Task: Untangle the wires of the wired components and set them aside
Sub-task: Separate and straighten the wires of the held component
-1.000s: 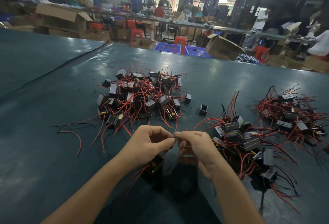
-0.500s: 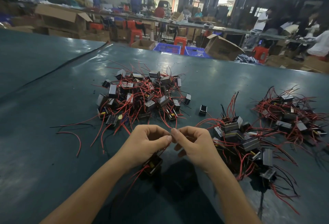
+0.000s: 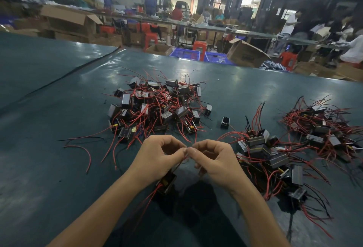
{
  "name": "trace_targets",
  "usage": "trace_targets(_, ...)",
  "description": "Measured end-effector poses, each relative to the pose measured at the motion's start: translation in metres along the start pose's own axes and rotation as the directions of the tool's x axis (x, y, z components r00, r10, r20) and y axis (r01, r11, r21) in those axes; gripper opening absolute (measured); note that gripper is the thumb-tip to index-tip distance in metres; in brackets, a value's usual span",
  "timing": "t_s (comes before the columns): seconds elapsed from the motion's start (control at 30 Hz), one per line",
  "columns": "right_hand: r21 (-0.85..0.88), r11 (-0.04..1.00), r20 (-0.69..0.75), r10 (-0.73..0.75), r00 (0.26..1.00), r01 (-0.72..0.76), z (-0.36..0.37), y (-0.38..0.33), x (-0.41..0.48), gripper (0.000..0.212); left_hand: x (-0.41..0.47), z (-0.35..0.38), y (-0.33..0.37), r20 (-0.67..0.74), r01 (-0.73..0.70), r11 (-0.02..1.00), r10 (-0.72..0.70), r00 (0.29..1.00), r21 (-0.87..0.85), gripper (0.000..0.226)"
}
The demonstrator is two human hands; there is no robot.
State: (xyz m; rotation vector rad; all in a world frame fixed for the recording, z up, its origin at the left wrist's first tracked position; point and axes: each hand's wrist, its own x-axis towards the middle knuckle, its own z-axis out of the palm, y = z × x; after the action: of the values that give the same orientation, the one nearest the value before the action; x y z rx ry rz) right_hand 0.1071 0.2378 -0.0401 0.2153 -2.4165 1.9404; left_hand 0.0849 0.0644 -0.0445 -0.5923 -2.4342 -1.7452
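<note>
My left hand (image 3: 157,158) and my right hand (image 3: 216,160) meet fingertip to fingertip above the table, both pinching thin wires of one component. That small black wired component (image 3: 167,185) hangs below my left palm, red wires trailing toward me. A tangled pile of black components with red wires (image 3: 157,107) lies just beyond my hands. A second pile (image 3: 263,152) sits right of my right hand, and a third pile (image 3: 322,129) lies at the far right.
A single black component (image 3: 225,122) sits alone between the piles. Loose red and black wires (image 3: 84,148) lie to the left on the dark green table (image 3: 49,168). Boxes, blue crates and people stand beyond the far edge.
Both hands have risen slightly and drawn closer at the fingertips, and the hanging component has shifted a little under my left palm. The piles are unmoved.
</note>
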Motion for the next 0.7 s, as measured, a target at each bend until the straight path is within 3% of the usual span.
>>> trace_targets(0.3,-0.204,0.962,-0.127,-0.209,0.97,0.18,-0.001,0.005,0.001,0.017,0.001,-0.005,0.002,0.169,-0.008,1.0,0.01,0.986,-0.01,0.016)
trace_targets(0.47,-0.552,0.729,-0.076,-0.528,0.846,0.405,-0.001,0.008,0.0,0.018,0.002,-0.004,0.001,0.147,0.097,0.993,-0.086,0.985,-0.072,0.014)
trace_targets(0.6,-0.652,0.595,-0.028,-0.638,0.77,0.469,0.0,0.01,-0.001,0.016,0.006,-0.006,-0.001,0.085,0.19,0.972,-0.179,0.98,-0.136,0.018)
trace_targets(0.7,-0.69,0.551,-0.018,-0.66,0.751,0.468,0.004,0.01,0.0,0.017,0.005,-0.006,-0.002,0.076,0.229,0.954,-0.218,0.973,-0.192,0.015)
